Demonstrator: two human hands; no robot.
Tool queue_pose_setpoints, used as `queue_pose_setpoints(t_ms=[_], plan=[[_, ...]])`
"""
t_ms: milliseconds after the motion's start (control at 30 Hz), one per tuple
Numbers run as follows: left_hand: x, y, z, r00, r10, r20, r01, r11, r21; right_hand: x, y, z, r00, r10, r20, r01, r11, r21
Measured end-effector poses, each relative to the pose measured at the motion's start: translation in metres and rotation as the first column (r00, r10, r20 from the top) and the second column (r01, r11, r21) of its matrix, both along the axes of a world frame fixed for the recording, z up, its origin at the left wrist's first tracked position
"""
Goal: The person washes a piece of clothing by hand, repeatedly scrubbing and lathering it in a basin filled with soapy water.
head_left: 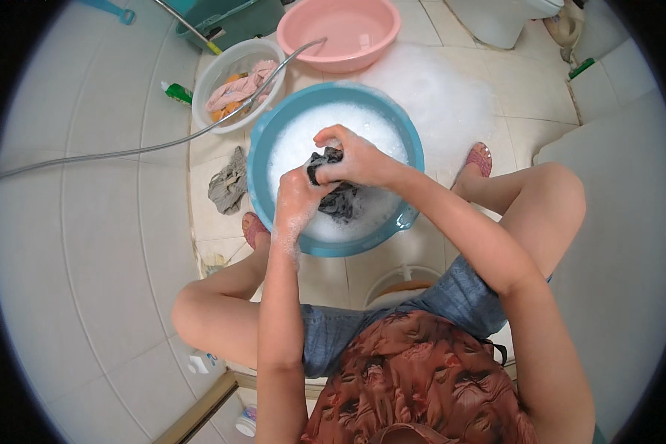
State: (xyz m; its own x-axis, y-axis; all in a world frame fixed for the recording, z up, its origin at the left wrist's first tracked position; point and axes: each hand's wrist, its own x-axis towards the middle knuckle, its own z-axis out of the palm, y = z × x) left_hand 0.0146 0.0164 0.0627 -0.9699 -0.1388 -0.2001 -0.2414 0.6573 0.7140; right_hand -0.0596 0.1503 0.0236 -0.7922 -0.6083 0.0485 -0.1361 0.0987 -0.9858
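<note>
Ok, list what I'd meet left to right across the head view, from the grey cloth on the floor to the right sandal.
Grey cloth, left sandal, left hand, dark wet cloth, right hand, right sandal.

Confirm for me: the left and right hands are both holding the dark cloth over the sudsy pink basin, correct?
Not quite: the sudsy basin is blue, not pink, as the head view shows. The left hand and right hand are both holding the dark cloth over it.
</note>
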Motion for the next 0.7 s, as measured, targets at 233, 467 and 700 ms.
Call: queue_pose_setpoints(t_ms=[233, 467, 700], plan=[[0.007, -0.016, 0.010, 0.984, 0.021, -0.178, 0.032, 0.955, 0.294, -0.003, 0.037, -0.074, 0.909, 0.382, -0.165, -0.264, 0.837, 0.479], [0.000, 0.003, -0.067, 0.763, 0.399, 0.509, -0.487, -0.163, 0.858, 0.023, -0.004, -0.051, 0.964, -0.163, -0.207, 0.194, 0.972, 0.134], [0.010, -0.011, -0.117, 0.954, -0.154, 0.256, -0.299, -0.509, 0.807, 0.074, -0.026, -0.031, 0.786, -0.145, -0.601, 0.231, 0.970, 0.068]])
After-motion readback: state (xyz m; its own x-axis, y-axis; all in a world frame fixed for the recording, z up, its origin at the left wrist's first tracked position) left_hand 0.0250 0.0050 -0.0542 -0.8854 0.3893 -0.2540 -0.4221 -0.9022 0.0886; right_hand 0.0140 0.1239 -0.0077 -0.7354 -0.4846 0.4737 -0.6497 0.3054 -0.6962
